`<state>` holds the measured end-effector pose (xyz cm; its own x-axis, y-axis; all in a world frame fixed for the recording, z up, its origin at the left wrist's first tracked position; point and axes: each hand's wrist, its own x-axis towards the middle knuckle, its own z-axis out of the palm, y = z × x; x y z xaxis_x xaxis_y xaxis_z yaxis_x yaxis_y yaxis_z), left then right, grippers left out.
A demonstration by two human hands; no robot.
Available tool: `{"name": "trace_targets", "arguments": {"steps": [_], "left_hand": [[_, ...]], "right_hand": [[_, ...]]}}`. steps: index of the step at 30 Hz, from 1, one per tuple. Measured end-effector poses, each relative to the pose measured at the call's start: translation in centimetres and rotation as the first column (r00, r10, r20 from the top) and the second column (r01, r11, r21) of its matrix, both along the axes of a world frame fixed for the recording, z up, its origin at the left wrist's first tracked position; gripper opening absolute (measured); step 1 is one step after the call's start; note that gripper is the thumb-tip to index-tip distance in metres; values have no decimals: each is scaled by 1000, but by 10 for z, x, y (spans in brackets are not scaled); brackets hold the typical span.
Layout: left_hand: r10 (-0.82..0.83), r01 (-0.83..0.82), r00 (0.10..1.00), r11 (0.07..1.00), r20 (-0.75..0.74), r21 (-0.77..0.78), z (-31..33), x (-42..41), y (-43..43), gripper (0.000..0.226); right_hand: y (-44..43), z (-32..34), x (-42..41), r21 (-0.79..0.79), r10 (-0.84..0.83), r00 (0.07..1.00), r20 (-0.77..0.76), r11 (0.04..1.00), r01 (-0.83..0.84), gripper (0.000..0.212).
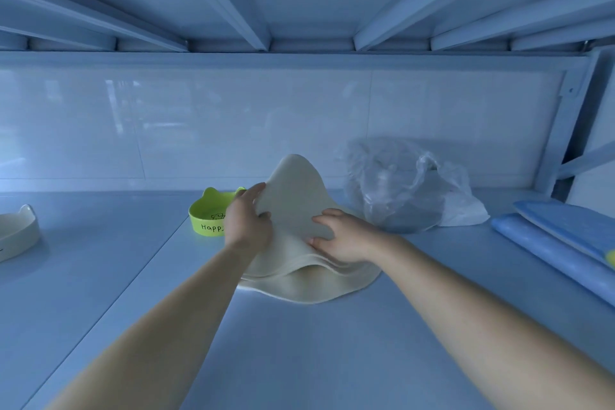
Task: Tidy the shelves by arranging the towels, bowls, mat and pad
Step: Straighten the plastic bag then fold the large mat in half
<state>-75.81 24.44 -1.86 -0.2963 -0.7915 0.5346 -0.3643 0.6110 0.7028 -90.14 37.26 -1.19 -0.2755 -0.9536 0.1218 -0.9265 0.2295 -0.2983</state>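
A cream, floppy mat (294,196), folded into several layers, lies in the middle of the shelf with its top layer lifted into a peak. My left hand (248,221) grips the raised layer at its left edge. My right hand (342,236) presses flat on the stacked layers, fingers spread toward the left. A lime-green bowl (208,215) with ear-shaped bumps and the lettering "Happ" stands just left of my left hand, partly hidden by it. A white bowl (16,231) with the same ears sits at the far left edge.
A clear plastic bag (406,186) holding something dark stands behind and right of the mat. Blue padded items (565,236) lie along the right edge. The shelf surface (299,343) spreads toward me; the upper shelf's ribs hang close overhead, and a white tiled wall closes the back.
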Motion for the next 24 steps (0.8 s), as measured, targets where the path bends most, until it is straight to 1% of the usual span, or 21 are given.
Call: {"name": "trace_targets", "arguments": {"steps": [2, 3, 5, 7, 9, 12, 13, 14, 15, 16, 17, 18, 19, 22, 24], "left_hand": [[42, -42, 999, 999, 13, 18, 1, -4, -6, 55], [48, -50, 997, 998, 61, 26, 1, -4, -9, 54], [33, -42, 970, 998, 240, 35, 0, -1, -13, 52], [14, -34, 908, 999, 418, 42, -5, 5, -14, 47], [-13, -8, 860, 999, 510, 38, -9, 11, -12, 39], [-27, 105, 761, 991, 648, -82, -4, 15, -2, 37], [-44, 168, 734, 979, 677, -119, 0, 16, 2, 38], [-91, 244, 712, 962, 696, -124, 3, 17, 7, 40], [-175, 323, 683, 943, 709, -78, 6, 18, 14, 41], [-285, 391, 642, 920, 712, 16, 7, 21, 20, 40], [-388, 433, 590, 892, 708, 129, 8, 24, 26, 41], [-454, 454, 545, 867, 705, 207, 6, 26, 29, 46], [-477, 463, 519, 855, 709, 235, 4, 30, 31, 53], [-459, 447, 522, 865, 719, 227, 1, 39, 30, 83], [-449, 440, 507, 869, 736, 227, 1, 41, 29, 94]], "right_hand": [[-5, 1, -4, -27, -6, 1000, 7, 1000, 6, 59], [-6, 2, -5, -39, -2, 1000, 17, 999, 2, 58], [-9, 1, -5, -41, 33, 999, 32, 999, -32, 53], [-9, -2, -3, -27, 85, 996, 37, 996, -84, 48], [-7, -7, -1, -16, 133, 990, 46, 991, -132, 44], [-1, -8, 1, 52, 182, 980, 74, 981, -186, 50], [2, -6, 1, 104, 188, 979, 80, 975, -196, 56], [5, -4, 1, 160, 188, 979, 79, 967, -199, 65], [9, -3, 1, 211, 192, 979, 67, 956, -202, 74], [12, -3, 1, 244, 206, 978, 45, 947, -211, 80], [16, -4, 1, 255, 223, 975, 25, 941, -222, 83], [19, -5, 1, 240, 236, 972, 17, 942, -233, 82], [22, -7, 1, 205, 239, 971, 22, 949, -239, 79], [27, -11, 1, 93, 213, 975, 55, 972, -218, 69], [28, -13, 1, 52, 192, 979, 72, 979, -196, 65]]}}
